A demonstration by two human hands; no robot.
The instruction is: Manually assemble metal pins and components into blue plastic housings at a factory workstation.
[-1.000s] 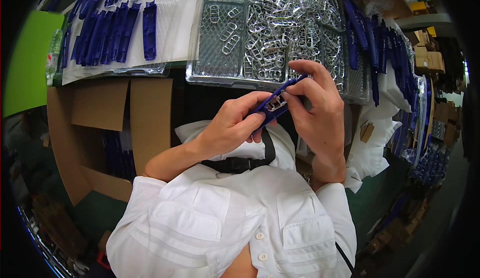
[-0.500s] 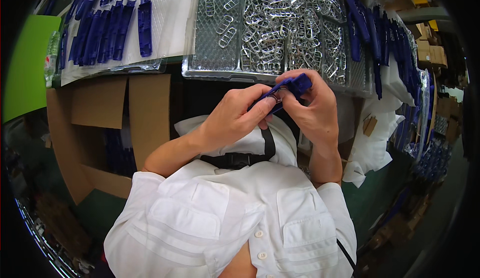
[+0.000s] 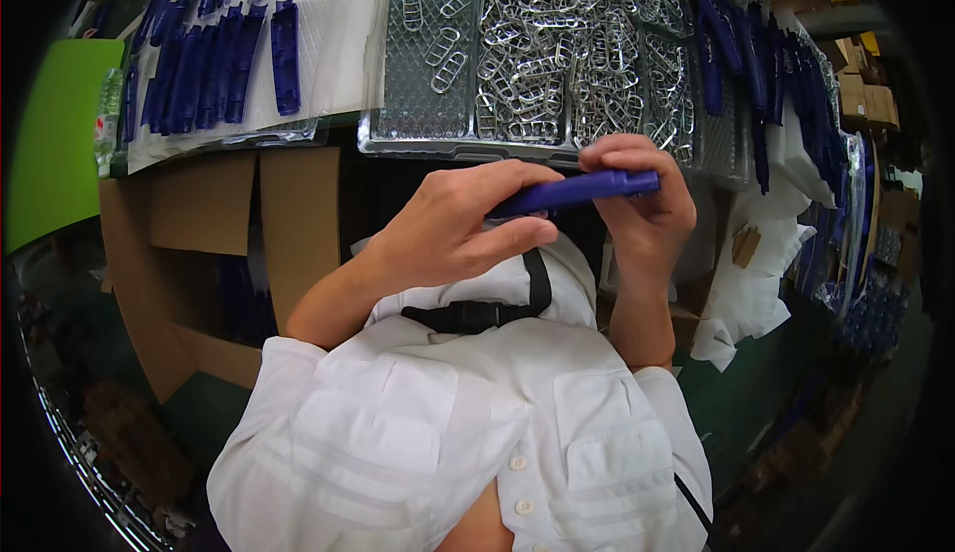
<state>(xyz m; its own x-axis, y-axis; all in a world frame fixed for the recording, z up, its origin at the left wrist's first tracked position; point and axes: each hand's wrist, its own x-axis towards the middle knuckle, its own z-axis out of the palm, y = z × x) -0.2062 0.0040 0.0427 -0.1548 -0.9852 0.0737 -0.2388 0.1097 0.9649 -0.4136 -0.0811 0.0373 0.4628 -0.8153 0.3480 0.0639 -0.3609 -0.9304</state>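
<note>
Two hands form my grip: my left hand closed on a blue plastic casing, my right hand half-curled behind its far end, contact unclear. A loose left pinch could let it twist free. Long, narrow and smooth, it hangs just on my side of the clear plastic tray of metal links.

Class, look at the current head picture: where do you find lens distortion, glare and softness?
Head view: the green board bows near the black fisheye rim; head view: the metal links and clear tray catch bright glints; head view: the cartons at far right look softer than the held blue piece.
</note>
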